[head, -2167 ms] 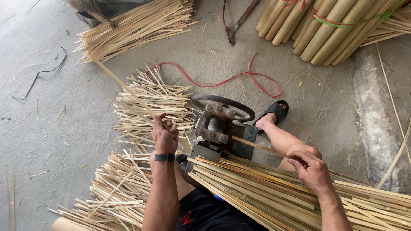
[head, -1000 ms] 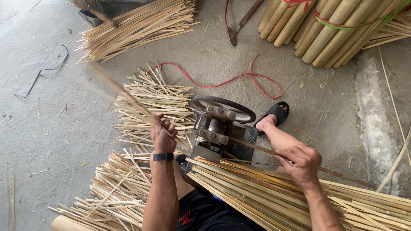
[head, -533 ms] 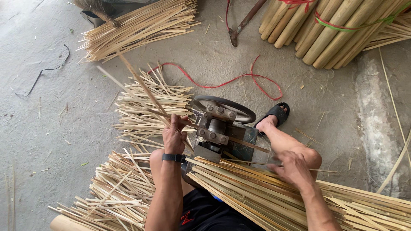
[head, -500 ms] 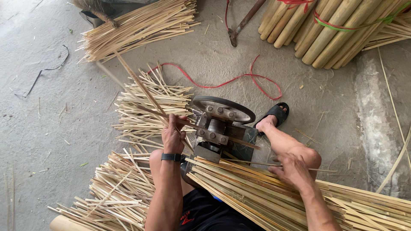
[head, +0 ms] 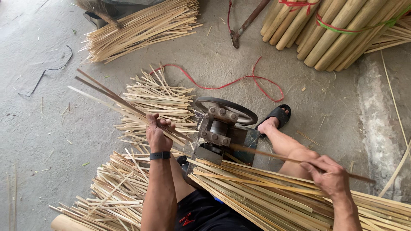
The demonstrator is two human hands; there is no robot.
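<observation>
The person sits on the concrete floor (head: pixel 51 141) with a small metal splitting machine (head: pixel 220 134) between the legs. The right hand (head: pixel 329 177) pinches a long bamboo strip (head: pixel 274 157) and feeds it into the machine. The left hand (head: pixel 157 134) is closed around the thin split slivers (head: pixel 115 100) coming out the far side. This looks like the middle of one split. Next, the left hand should pull the slivers clear and drop them on the pile of slivers (head: pixel 156 100).
</observation>
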